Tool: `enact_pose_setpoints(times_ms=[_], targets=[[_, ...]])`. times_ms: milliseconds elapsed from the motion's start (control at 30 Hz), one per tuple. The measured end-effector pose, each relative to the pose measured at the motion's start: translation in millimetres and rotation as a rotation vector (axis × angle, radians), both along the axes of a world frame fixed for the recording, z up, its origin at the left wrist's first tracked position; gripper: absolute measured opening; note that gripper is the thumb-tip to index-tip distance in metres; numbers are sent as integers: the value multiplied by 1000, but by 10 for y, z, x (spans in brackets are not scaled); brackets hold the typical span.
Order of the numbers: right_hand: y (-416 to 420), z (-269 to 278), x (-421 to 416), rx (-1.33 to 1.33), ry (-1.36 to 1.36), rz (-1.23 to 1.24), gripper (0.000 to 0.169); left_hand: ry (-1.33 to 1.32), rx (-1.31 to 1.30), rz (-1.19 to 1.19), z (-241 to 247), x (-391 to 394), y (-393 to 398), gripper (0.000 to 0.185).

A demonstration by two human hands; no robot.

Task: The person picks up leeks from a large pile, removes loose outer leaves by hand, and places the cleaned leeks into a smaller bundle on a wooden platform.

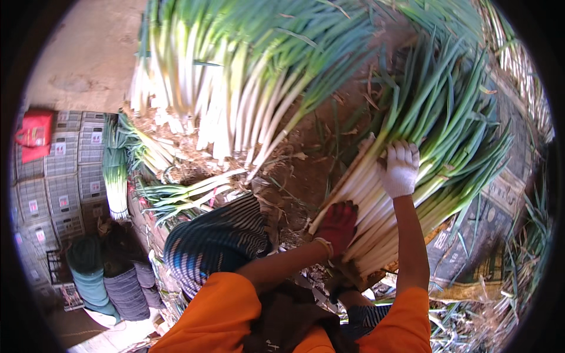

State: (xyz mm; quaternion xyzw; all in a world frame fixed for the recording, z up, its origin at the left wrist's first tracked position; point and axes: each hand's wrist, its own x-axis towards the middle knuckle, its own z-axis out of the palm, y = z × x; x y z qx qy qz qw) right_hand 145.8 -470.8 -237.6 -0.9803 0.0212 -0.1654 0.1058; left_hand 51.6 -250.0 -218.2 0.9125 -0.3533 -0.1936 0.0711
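Observation:
My left hand (339,226), in a red glove, lies on the white stalks of a pile of long green onions (375,207) at the right. My right hand (401,165), in a white knitted glove, rests higher on the same pile, where the white stalks turn green. The gloves hide whether the fingers grip any stalk. The pile slants up to the right, over dark printed sacking (470,238). A larger row of green onions (238,97), roots towards me, spreads across the upper left. A few loose green onions (194,194) lie below that row.
Stacked plastic crates (62,176) with a red bag (36,132) stand at the far left, near a tied green onion bundle (115,185) and rolls of dark cloth (126,287). Bare soil (309,150) separates the two heaps. Leaf scraps (463,326) litter the lower right.

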Motion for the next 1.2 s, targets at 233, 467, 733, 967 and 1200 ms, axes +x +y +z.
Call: enact_pose_setpoints(times_ms=[233, 467, 733, 967, 1200], targets=[[188, 351, 94, 17, 62, -75, 36, 461, -49, -38, 699, 1897, 83, 59], [1278, 613, 580, 563, -214, -92, 37, 179, -755, 922, 202, 3089, 2243, 64], [2835, -418, 1674, 1754, 378, -709, 36, -103, -917, 1012, -825, 3008, 2863, 56], [2925, -1249, 1868, 2175, 89, -532, 45, -60, -824, 977, -317, 3047, 2689, 46], [3428, -483, 2032, 1524, 373, -583, 69, -238, -522, 965, -233, 3006, 2559, 57]])
